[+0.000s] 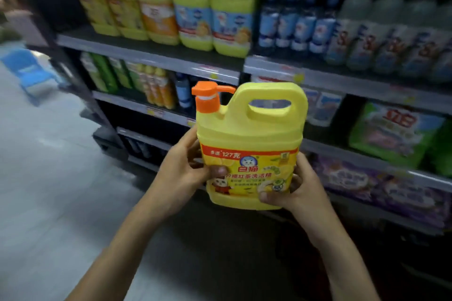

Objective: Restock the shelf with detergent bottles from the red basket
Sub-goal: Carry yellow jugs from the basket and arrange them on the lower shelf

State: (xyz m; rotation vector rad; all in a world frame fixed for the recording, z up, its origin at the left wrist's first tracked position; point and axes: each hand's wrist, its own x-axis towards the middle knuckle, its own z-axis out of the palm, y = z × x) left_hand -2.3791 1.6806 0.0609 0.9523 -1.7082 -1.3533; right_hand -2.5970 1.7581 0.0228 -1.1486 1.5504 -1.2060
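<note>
A yellow detergent bottle (pixel 252 129) with an orange pump cap and a moulded handle is held upright in front of the shelves. My left hand (pixel 182 173) grips its left side, thumb across the label. My right hand (pixel 296 190) grips its lower right corner, thumb on the front. Above it, the upper shelf (pixel 151 52) carries a row of similar yellow detergent bottles (pixel 195 14). The red basket is not in view.
Blue and clear bottles (pixel 342 29) fill the upper shelf to the right. Lower shelves hold green and orange bottles (pixel 137 80) and green and purple bags (pixel 391 134). A blue stool (pixel 29 71) stands on the pale floor at left.
</note>
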